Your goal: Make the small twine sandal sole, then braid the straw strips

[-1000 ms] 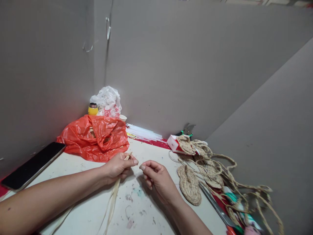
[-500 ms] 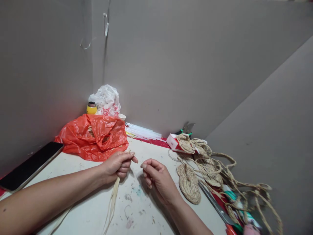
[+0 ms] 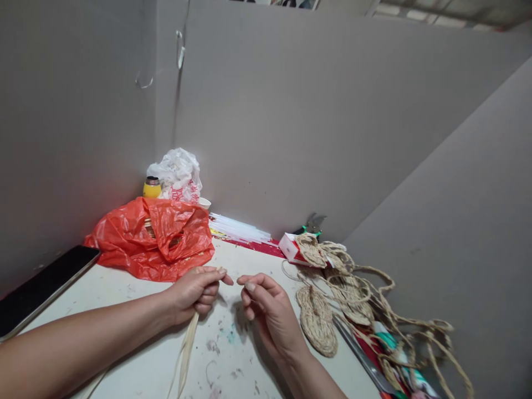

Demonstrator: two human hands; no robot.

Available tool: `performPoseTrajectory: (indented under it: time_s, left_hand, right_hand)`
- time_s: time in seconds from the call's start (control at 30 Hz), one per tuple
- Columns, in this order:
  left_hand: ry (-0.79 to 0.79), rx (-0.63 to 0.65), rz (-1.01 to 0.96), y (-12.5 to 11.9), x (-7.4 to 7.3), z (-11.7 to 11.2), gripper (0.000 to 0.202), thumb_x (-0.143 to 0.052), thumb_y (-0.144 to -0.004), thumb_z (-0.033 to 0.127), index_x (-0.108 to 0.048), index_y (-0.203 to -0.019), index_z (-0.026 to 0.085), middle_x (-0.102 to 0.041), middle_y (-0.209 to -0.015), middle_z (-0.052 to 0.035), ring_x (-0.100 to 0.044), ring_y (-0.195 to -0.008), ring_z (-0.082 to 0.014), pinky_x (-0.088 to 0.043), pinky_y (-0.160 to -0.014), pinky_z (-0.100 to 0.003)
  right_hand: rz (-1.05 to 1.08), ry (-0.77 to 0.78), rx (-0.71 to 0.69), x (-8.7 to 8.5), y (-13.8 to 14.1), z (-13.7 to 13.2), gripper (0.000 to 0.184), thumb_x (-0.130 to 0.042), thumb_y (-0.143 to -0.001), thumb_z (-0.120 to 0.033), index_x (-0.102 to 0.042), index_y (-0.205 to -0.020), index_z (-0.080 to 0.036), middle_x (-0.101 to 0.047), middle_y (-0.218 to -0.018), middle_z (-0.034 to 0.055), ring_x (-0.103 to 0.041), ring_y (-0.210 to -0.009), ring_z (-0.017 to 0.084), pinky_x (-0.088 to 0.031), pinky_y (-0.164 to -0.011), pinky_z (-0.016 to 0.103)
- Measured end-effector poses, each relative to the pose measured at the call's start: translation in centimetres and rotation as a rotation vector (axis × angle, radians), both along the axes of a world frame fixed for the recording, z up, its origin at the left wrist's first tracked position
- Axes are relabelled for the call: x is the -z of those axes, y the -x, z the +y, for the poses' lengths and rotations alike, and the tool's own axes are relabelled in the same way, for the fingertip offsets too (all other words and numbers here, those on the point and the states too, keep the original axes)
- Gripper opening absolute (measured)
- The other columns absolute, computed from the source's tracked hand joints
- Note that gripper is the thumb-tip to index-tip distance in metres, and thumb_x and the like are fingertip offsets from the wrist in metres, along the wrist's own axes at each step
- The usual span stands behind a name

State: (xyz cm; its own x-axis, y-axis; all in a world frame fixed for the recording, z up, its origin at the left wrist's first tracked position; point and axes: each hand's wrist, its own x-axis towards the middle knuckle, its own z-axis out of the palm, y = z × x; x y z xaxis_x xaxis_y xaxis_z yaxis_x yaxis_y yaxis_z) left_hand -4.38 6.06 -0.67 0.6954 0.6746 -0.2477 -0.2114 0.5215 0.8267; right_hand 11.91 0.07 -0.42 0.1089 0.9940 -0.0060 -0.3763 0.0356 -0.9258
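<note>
My left hand (image 3: 198,295) is closed around a bundle of pale, flat straw strips (image 3: 188,350), whose loose ends hang down toward the table's front. Its thumb and forefinger pinch at the top. Close by on the right, my right hand (image 3: 270,305) is pinched too, its fingertips a short gap from the left ones. A faint thin line seems to span that gap, but what the right fingers grip is too small to make out. A small woven straw sole (image 3: 316,322) lies flat to the right of my right hand.
Braided straw cords (image 3: 390,310) and more woven pieces heap up at right, beside scissors (image 3: 361,357). Pruning shears (image 3: 313,223), a small box (image 3: 291,247) and white plastic sticks (image 3: 241,228) line the wall. A red plastic bag (image 3: 124,238) and a phone (image 3: 45,285) are at left.
My fingertips are slightly closer together, and a faint strand shows between them. The camera view has tilted up a little, so the scene sits lower.
</note>
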Motion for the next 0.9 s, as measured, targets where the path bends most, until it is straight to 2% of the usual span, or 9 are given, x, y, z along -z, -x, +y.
performPoseTrajectory:
  time_s: [0.2,0.4,0.5,0.57,0.63,0.7,0.77,0.83,0.9]
  left_hand:
    - [0.032,0.07,-0.017,-0.1,0.2,-0.2,0.024,-0.056,-0.082,0.041,-0.054,-0.085,0.017,-0.019,-0.05,0.0105,-0.008,-0.042,-0.0034,-0.005,-0.038,-0.018]
    - [0.069,0.103,-0.041,-0.1,-0.2,-0.1,0.017,-0.059,-0.079,0.032,-0.054,-0.085,0.017,-0.023,-0.051,0.0103,-0.01,-0.042,-0.0027,-0.004,-0.038,-0.017]
    - [0.013,0.082,-0.042,-0.1,-0.3,-0.4,0.021,-0.065,-0.075,0.033,-0.052,-0.082,0.018,-0.02,-0.048,0.0119,-0.009,-0.041,-0.0022,-0.004,-0.038,-0.017]
    - [-0.012,0.053,-0.011,-0.3,-0.1,-0.6,0.023,-0.066,-0.073,0.035,-0.052,-0.08,0.018,-0.024,-0.046,0.0122,-0.011,-0.039,-0.0017,-0.005,-0.037,-0.016]
    - [-0.036,-0.008,0.073,-0.7,0.2,-0.6,0.024,-0.066,-0.07,0.035,-0.053,-0.08,0.017,-0.037,-0.047,0.0101,-0.02,-0.036,-0.0016,-0.011,-0.036,-0.016]
    - [-0.056,-0.061,0.163,-1.4,0.5,-0.3,0.024,-0.066,-0.069,0.034,-0.053,-0.077,0.016,-0.052,-0.053,0.0042,-0.035,-0.038,-0.0033,-0.022,-0.036,-0.016]
    - [-0.067,-0.084,0.216,-2.1,0.6,0.3,0.022,-0.066,-0.068,0.033,-0.054,-0.073,0.014,-0.061,-0.061,-0.0012,-0.045,-0.043,-0.0053,-0.031,-0.04,-0.017]
    - [-0.085,-0.098,0.25,-2.9,0.6,1.2,0.02,-0.066,-0.068,0.03,-0.055,-0.069,0.013,-0.061,-0.06,-0.0004,-0.045,-0.043,-0.0053,-0.033,-0.041,-0.018]
    - [-0.11,-0.119,0.293,-3.6,0.6,2.3,0.015,-0.066,-0.069,0.025,-0.057,-0.067,0.013,-0.054,-0.051,0.0038,-0.041,-0.038,-0.005,-0.031,-0.038,-0.019]
  right_hand:
    - [0.146,0.006,-0.018,-0.2,-0.2,0.3,0.018,-0.07,-0.069,-0.019,-0.053,-0.063,-0.016,-0.067,-0.078,0.002,-0.046,-0.043,0.004,-0.033,-0.036,0.014]
    - [0.16,0.08,-0.037,-0.1,-0.3,0.5,0.02,-0.069,-0.073,-0.027,-0.05,-0.071,-0.019,-0.06,-0.06,-0.004,-0.039,-0.036,0.004,-0.031,-0.035,0.015]
    - [0.107,0.12,0.018,0.0,-0.3,0.6,0.025,-0.072,-0.069,-0.029,-0.051,-0.072,-0.019,-0.056,-0.057,-0.0058,-0.037,-0.036,0.003,-0.028,-0.034,0.014]
    - [0.052,0.156,0.076,0.0,-0.3,0.8,0.029,-0.074,-0.065,-0.033,-0.05,-0.071,-0.018,-0.056,-0.059,-0.006,-0.037,-0.038,0.002,-0.028,-0.035,0.013]
    - [-0.025,0.206,0.118,-0.2,-0.4,1.1,0.03,-0.074,-0.064,-0.034,-0.049,-0.071,-0.018,-0.055,-0.06,-0.0058,-0.038,-0.039,0.001,-0.028,-0.035,0.012]
    - [-0.118,0.259,0.129,-0.7,-0.8,1.9,0.028,-0.072,-0.064,-0.032,-0.05,-0.07,-0.018,-0.055,-0.06,-0.0048,-0.039,-0.039,0.002,-0.028,-0.034,0.013]
    - [-0.211,0.29,0.129,-1.1,-1.4,2.9,0.023,-0.071,-0.066,-0.028,-0.051,-0.069,-0.017,-0.058,-0.059,-0.0028,-0.041,-0.038,0.003,-0.028,-0.033,0.014]
    - [-0.32,0.313,0.136,-1.4,-2.1,4.4,0.018,-0.068,-0.07,-0.024,-0.052,-0.07,-0.016,-0.06,-0.06,-0.0013,-0.042,-0.038,0.004,-0.029,-0.032,0.014]
    - [-0.429,0.337,0.14,-1.3,-2.8,6.1,0.012,-0.064,-0.077,-0.022,-0.055,-0.074,-0.015,-0.061,-0.063,-0.0002,-0.046,-0.041,0.006,-0.033,-0.035,0.015]
